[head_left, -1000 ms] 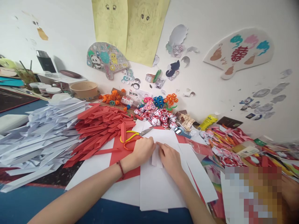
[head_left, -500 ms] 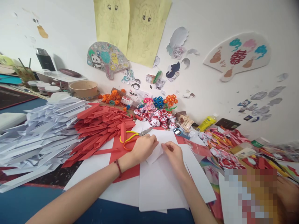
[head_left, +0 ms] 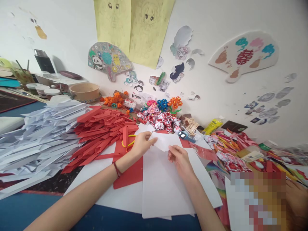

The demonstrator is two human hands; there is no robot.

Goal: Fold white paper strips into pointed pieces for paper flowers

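Small, flat white paper piece was held above a cluttered blue desk

A pale, scuffed wall rose behind the desk. With the paper piece as the clock's centre, yellow paper sheets with pencil drawings hung just before twelve. A grey fan shape with a panda was fixed at eleven, a white fan shape with a red emblem at two. Loose white paper sheets spread towards six, and a flat red paper sheet showed at eight.

A large heap of folded white paper strips lay at nine; touching it, nearer the centre, was a heap of folded red paper strips. A round tan bowl stood at ten. Red-and-white paper balls were piled at twelve, with orange, blue and pink flowers just behind. Between two and three lay a blue device with a small display and, farther out, a tilted yellow plastic bottle. Yellow-and-orange looped handles sat at nine, partly covered by the left hand. A pixelated patch hid things at four.

The paper piece looked thin and plain, its far outline merging with the white paper sheets. The left hand's fingers were narrow on its nine o'clock edge; those of the right hand pinched its corner at four.
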